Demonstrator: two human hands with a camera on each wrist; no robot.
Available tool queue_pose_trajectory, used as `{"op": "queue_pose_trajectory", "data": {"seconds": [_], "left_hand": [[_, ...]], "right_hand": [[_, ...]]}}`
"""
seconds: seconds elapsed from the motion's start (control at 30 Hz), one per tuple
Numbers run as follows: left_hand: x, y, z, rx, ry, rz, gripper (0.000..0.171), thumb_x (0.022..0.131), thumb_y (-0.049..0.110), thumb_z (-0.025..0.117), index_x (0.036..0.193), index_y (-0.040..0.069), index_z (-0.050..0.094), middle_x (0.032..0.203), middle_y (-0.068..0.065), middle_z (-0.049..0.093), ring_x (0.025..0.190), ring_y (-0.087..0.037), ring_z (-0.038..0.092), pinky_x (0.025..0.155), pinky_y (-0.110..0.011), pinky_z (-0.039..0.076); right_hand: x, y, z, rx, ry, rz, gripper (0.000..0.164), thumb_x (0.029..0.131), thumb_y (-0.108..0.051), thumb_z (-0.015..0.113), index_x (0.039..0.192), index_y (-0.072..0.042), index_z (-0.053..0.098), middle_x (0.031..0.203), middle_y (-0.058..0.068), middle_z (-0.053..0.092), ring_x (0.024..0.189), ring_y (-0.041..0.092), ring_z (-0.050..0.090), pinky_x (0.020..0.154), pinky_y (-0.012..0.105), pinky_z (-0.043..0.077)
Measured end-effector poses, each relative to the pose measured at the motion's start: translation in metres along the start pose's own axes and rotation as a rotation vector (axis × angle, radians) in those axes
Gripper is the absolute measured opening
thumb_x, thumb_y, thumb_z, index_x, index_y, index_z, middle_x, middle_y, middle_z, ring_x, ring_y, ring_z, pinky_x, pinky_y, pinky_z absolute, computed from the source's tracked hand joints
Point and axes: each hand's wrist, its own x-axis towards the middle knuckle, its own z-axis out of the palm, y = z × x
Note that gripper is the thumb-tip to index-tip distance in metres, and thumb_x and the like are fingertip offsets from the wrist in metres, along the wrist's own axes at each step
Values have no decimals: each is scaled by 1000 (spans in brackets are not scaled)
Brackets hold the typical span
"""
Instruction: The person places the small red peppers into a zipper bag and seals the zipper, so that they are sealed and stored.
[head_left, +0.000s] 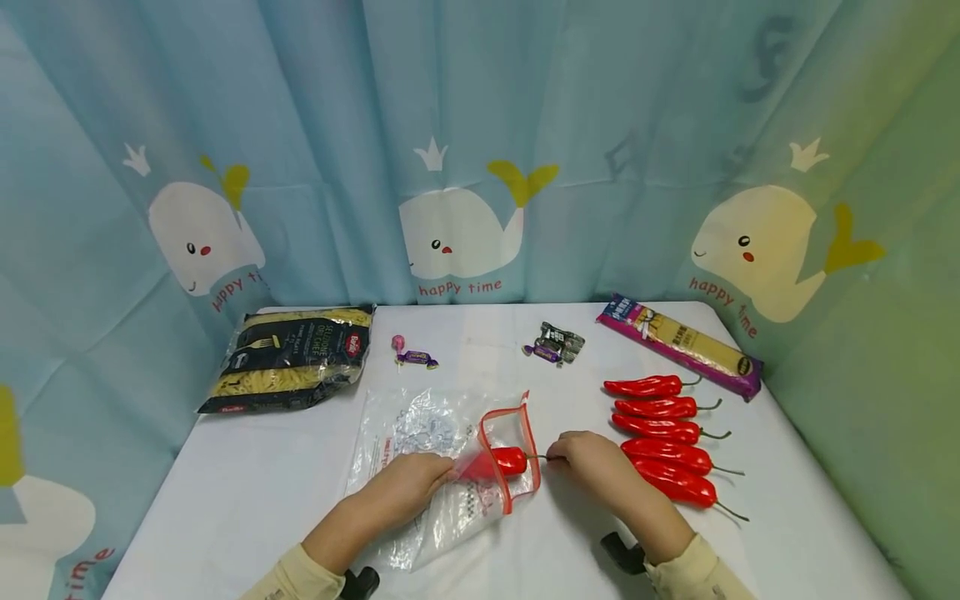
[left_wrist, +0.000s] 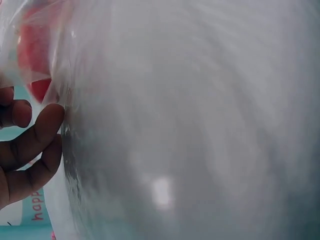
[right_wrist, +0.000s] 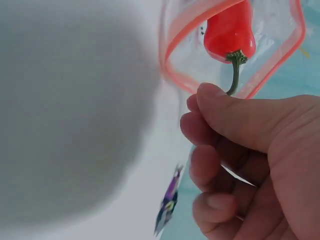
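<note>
A clear plastic zip bag [head_left: 450,523] with a red-edged mouth lies on the table, its mouth spread open to the right. My left hand [head_left: 405,492] pinches the bag's near wall just behind the mouth. Inside the opening sits a red chili pepper [head_left: 512,461], its body in the bag and its green stem poking out. My right hand [head_left: 592,462] pinches the tip of that stem between thumb and forefinger. In the right wrist view the pepper's stem end [right_wrist: 230,37] shows inside the red rim. Plastic blurs the pepper [left_wrist: 36,50] in the left wrist view.
Several red chili peppers [head_left: 667,429] lie in a column at right, below a purple noodle packet [head_left: 682,342]. A black-and-yellow pasta bag [head_left: 292,358] lies at back left. Small wrapped candies [head_left: 416,358] and a dark packet [head_left: 561,340] lie behind the zip bag.
</note>
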Motion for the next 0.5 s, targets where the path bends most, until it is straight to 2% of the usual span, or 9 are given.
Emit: {"op": "queue_pose_trajectory", "data": {"seconds": [0.1, 0.33, 0.5], "left_hand": [[-1, 0, 0, -8, 6, 19, 22, 105, 31, 52, 90, 21, 65, 84, 7, 67, 84, -16, 68, 76, -37, 54], [0, 1, -2, 46, 21, 79, 20, 104, 27, 55, 86, 19, 62, 83, 8, 64, 81, -13, 65, 74, -33, 53], [1, 1, -4, 37, -3, 129, 19, 102, 24, 57, 85, 17, 62, 87, 6, 65, 82, -8, 61, 76, -30, 51]], "right_hand": [[5, -9, 1, -10, 7, -5, 8, 83, -10, 81, 91, -12, 79, 85, -5, 71, 79, 16, 67, 71, 36, 56], [18, -25, 5, -23, 32, -113, 9, 80, -9, 82, 86, -15, 80, 78, -8, 67, 71, 13, 63, 63, 31, 52], [26, -31, 5, 13, 19, -125, 7, 80, -12, 84, 86, -14, 80, 77, -10, 64, 71, 9, 58, 62, 28, 50]]}}
